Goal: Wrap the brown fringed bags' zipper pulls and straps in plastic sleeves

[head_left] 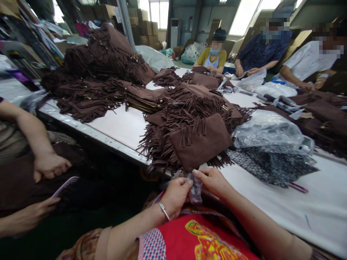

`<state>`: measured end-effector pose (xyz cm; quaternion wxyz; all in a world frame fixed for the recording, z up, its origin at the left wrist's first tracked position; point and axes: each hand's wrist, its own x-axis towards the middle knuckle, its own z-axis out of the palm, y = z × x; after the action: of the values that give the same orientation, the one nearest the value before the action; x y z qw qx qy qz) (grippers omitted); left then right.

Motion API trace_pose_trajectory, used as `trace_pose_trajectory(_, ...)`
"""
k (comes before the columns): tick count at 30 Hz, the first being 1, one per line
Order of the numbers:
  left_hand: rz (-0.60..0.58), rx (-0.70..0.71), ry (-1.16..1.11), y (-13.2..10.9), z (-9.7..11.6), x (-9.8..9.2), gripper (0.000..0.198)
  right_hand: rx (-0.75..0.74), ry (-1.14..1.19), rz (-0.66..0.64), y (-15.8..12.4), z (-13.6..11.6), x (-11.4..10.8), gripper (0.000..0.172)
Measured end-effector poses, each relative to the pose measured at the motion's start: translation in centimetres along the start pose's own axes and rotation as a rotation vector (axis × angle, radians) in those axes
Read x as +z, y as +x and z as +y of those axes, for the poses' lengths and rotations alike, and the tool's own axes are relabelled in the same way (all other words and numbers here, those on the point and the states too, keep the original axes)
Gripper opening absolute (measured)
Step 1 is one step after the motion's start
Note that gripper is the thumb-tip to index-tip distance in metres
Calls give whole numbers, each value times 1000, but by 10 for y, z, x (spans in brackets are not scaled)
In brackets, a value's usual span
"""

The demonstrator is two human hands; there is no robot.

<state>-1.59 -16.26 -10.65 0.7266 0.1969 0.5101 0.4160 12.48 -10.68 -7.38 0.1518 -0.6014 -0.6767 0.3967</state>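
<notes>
Close to my body, at the near edge of the table, both hands pinch a crumpled piece of clear plastic film [195,191]. My left hand [176,193], with a silver bangle at the wrist, grips it from the left with bent fingers. From the right, my right hand [213,180] pinches its upper part between thumb and fingers. Just beyond them lies a flat brown fringed pouch [202,141], its lower corner almost at my fingertips. More brown fringed bags [187,97] are piled under and behind it.
A tall heap of brown bags [105,54] rises at the back left. To the right sit a plastic-wrapped speckled fabric bundle [271,159] and a pink comb [298,187]. At left, a co-worker's hand holds a lilac comb [65,186]. Several people work across the table [119,126].
</notes>
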Motion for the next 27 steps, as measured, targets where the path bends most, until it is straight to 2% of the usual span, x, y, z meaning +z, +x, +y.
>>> trace_pose_trajectory(4,63,115,157,6,-1,1,26,98,65,-46,3,-12,-2,35)
trace_pose_trajectory(8,68,169,219,6,-1,1,22,108,126,-65,5,-13,-2,30)
trace_pose_trajectory(13,43,101,106,0,1,7,20,99,134,-81,3,-6,-1,31)
trace_pose_trajectory(16,51,83,115,-2,5,11,20,72,160,-68,3,-4,0,30)
trace_pose_trajectory(18,48,84,132,-3,7,12,20,73,207,-42,3,-3,1,27)
trace_pose_trajectory(22,31,76,138,-4,7,12,21,94,319,5,3,-1,4,32)
trace_pose_trajectory(27,-57,-15,-18,-5,3,13,30,180,478,92,-3,4,17,34)
